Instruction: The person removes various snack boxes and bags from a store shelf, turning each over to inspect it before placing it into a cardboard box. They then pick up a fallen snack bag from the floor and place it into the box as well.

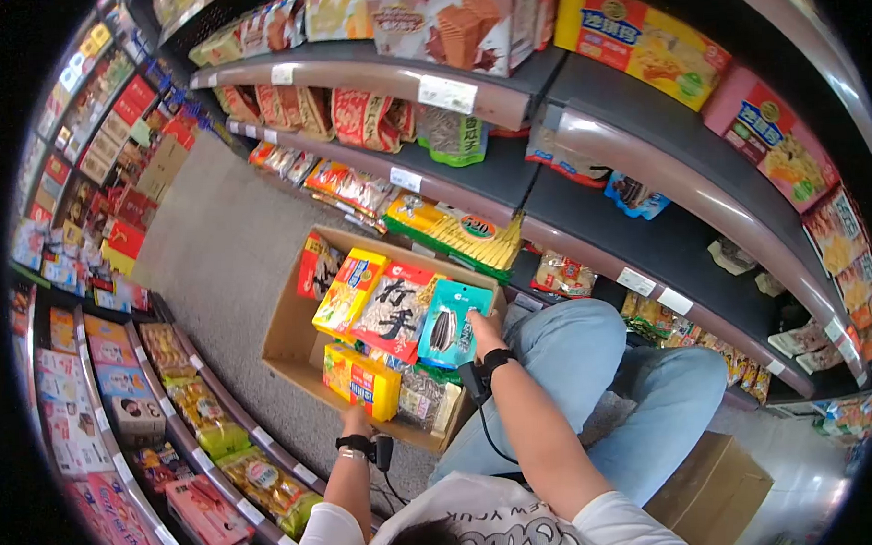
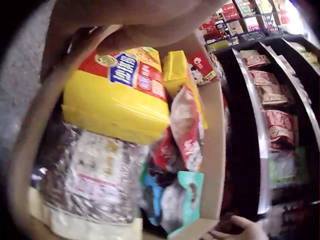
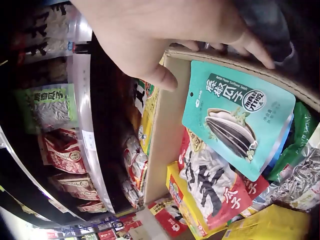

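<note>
An uncurtained cardboard box (image 1: 282, 331) holds several snack packs between my two hands. My left hand (image 1: 357, 421) grips its near-left rim, with a fingertip hooked over the edge in the left wrist view. At the opposite end, my right hand (image 1: 488, 336) holds the corner, its thumb over one rim and its fingers down the outside of another. Closest to it lies a teal sunflower-seed bag (image 3: 240, 115). A red-and-white melon-seed bag (image 3: 207, 182) lies alongside. Below my left hand sits a yellow snack pack (image 2: 117, 107), with a clear bag of dark seeds (image 2: 92, 172) beside it.
Store shelves (image 1: 488, 98) of packaged snacks curve along the far side and right. Another low display (image 1: 172, 416) stands at left. A green-and-yellow pack (image 1: 454, 235) lies just beyond the box. My bent knees (image 1: 573, 349) are close at right, near a second cardboard box (image 1: 717, 493).
</note>
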Tool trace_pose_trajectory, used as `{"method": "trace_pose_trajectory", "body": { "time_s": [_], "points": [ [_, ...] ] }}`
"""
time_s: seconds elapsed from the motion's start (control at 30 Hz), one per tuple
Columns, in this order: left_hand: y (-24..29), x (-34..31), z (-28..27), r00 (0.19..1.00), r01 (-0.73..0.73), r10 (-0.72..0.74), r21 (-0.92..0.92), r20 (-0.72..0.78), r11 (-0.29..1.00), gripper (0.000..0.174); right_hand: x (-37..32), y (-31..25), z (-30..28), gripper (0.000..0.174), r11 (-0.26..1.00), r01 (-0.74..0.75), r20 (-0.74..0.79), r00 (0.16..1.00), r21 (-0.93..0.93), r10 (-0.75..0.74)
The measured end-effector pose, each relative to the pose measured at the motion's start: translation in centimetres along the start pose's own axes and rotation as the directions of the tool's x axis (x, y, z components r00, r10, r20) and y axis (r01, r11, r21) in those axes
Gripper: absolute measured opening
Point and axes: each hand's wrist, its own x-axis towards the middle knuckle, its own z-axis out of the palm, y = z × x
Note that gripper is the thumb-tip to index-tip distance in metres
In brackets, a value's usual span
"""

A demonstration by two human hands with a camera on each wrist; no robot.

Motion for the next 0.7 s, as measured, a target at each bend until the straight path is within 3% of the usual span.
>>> {"method": "trace_pose_trajectory", "body": {
  "time_s": [0.03, 0.13, 0.17, 0.2, 0.27, 0.3, 0.33, 0.37, 0.47, 0.57, 0.7],
  "points": [
    [0.7, 0.0, 0.5, 0.999, 0.029, -0.028, -0.04, 0.021, 0.999, 0.029, 0.9, 0.5, 0.6, 0.067, 0.988, 0.108, -0.061, 0.991, -0.111, -0.115],
    [3.8, -5.3, 5.1, 0.941, -0.311, 0.321, -0.102, 0.106, 0.945, 0.037, -0.5, -1.2, 1.2, 0.063, 0.919, 0.17, -0.197, 0.947, -0.356, -0.252],
    [4.2, -3.5, 5.0, 0.908, -0.382, 0.389, -0.072, 0.154, 0.921, 0.047, 0.4, -0.6, 1.3, 0.065, 0.88, 0.336, -0.145, 0.905, -0.336, -0.401],
    [5.2, -4.4, 6.7, 0.89, -0.434, 0.432, -0.025, 0.147, 0.901, 0.05, -3.0, -4.0, 1.4, 0.064, 0.92, 0.245, -0.133, 0.946, -0.305, -0.296],
    [8.5, -11.3, 11.6, 0.845, -0.528, 0.516, 0.065, 0.137, 0.847, 0.055, -0.6, -2.6, 1.1, 0.06, 0.922, 0.357, 0.019, 0.934, -0.152, -0.358],
    [10.8, -18.3, 14.8, 0.879, -0.466, 0.451, 0.075, 0.158, 0.882, 0.057, -2.5, -4.6, 0.9, 0.058, 0.96, 0.279, 0.092, 0.956, 0.004, -0.278],
    [10.9, -19.0, 16.1, 0.844, -0.504, 0.484, 0.034, 0.23, 0.863, 0.056, -6.0, -7.8, 0.6, 0.056, 0.971, 0.183, 0.179, 0.961, 0.152, -0.209],
    [10.9, -19.5, 17.3, 0.803, -0.536, 0.514, -0.011, 0.301, 0.844, 0.055, -8.1, -10.1, 0.1, 0.051, 0.978, 0.094, 0.26, 0.955, 0.184, -0.141],
    [10.7, -23.6, 21.3, 0.696, -0.58, 0.545, -0.081, 0.468, 0.811, 0.052, -11.8, -14.1, -2.3, 0.041, 0.908, 0.076, 0.456, 0.846, 0.412, -0.277],
    [8.9, -27.2, 24.8, 0.585, -0.601, 0.55, -0.137, 0.596, 0.787, 0.05, -16.4, -17.9, -7.3, 0.04, 0.839, 0.16, 0.447, 0.786, 0.521, -0.428],
    [6.6, -34.2, 29.4, 0.482, -0.494, 0.379, -0.112, 0.79, 0.862, 0.043, -22.2, -21.2, -16.4, 0.039, 0.663, 0.373, 0.245, 0.722, 0.649, -0.646]
  ]
}}
